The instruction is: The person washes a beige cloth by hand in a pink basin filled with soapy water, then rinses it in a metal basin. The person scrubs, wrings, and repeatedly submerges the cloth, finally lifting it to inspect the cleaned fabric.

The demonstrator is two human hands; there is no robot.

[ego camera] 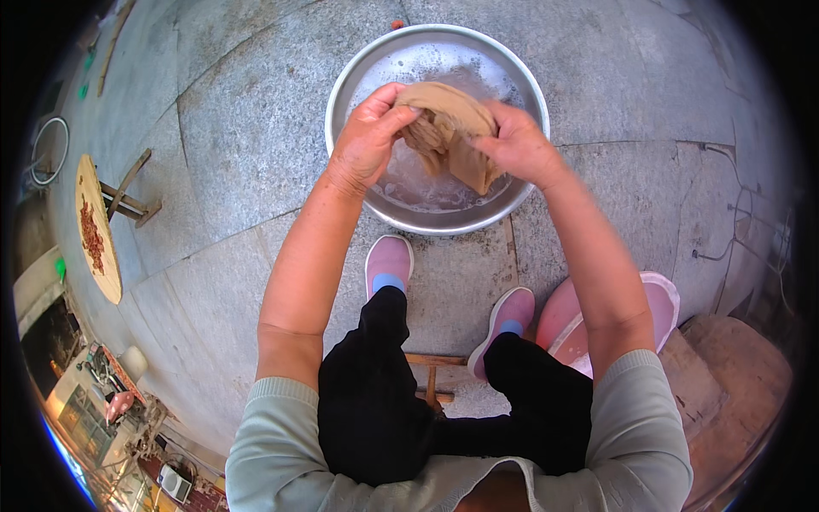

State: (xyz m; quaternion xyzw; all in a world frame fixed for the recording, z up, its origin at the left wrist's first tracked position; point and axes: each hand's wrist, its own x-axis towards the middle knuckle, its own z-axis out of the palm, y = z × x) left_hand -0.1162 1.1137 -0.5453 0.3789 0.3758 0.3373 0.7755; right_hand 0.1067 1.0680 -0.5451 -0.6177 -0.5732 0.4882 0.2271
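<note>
A round metal basin (441,225) of soapy, cloudy water stands on the paved ground, just beyond my feet. Above the water, both hands hold a tan cloth garment (448,105), stretched between them by its upper edge. My left hand (371,131) grips the edge at the left, thumb on top. At the right edge, my right hand (521,141) pinches the fabric and looks slightly blurred. The lower part of the garment hangs in bunched folds over the basin; whether its tip touches the water I cannot tell.
Near my right foot are pink plastic basins (662,301), partly behind my right arm. Brown slabs (736,365) lie farther right. To the left stands a round wooden table (105,249) with small reddish pieces on it. A wooden stool's rung (435,360) shows between my legs.
</note>
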